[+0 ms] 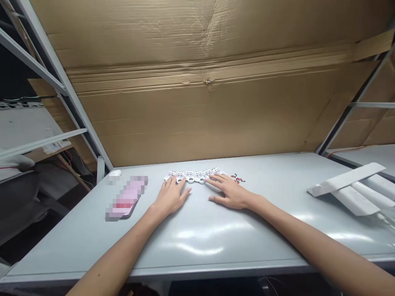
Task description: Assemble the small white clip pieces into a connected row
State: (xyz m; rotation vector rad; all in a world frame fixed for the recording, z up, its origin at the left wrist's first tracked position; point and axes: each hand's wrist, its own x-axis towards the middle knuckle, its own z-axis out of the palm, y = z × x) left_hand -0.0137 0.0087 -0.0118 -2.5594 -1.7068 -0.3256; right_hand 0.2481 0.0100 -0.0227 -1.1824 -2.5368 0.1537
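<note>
Both my hands lie flat on a grey table (197,230). My left hand (171,198) is open, its fingertips touching the left part of a row of several small white plastic parts (193,176) lined up near the table's far edge. My right hand (229,191) is open too, fingers spread, with the fingertips on the right end of that row. Neither hand holds anything.
A pink phone-like object (126,198) lies left of my hands, with a small white object (115,173) behind it. Small red bits (238,178) lie right of the row. White long strips (352,187) rest at the right. A cardboard sheet (203,90) stands behind the table.
</note>
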